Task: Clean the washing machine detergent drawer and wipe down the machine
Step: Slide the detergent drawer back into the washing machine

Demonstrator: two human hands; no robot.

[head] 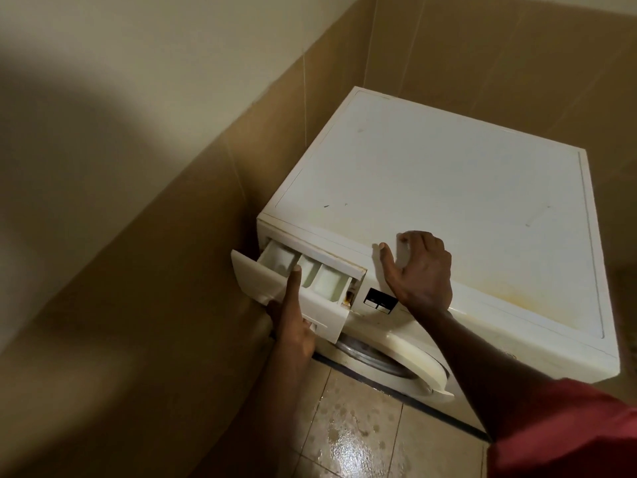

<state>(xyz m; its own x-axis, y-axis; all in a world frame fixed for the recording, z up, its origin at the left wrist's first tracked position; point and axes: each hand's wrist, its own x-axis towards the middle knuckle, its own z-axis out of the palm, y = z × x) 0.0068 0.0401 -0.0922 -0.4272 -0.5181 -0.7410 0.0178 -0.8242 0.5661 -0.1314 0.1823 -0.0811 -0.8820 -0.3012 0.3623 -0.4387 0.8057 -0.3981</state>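
Observation:
A white front-loading washing machine stands in a tiled corner, its top stained yellowish near the front. Its detergent drawer is pulled partway out at the upper left, showing three white compartments with brown grime at the right end. My left hand grips the drawer's front panel, thumb over its top edge and fingers under the handle. My right hand rests on the front edge of the machine's top, fingers curled with something pale beneath them that I cannot identify.
Beige tiled walls close in on the left and behind the machine. The round door bulges out below the drawer. A dark control panel sits right of the drawer. The floor tiles look wet and shiny.

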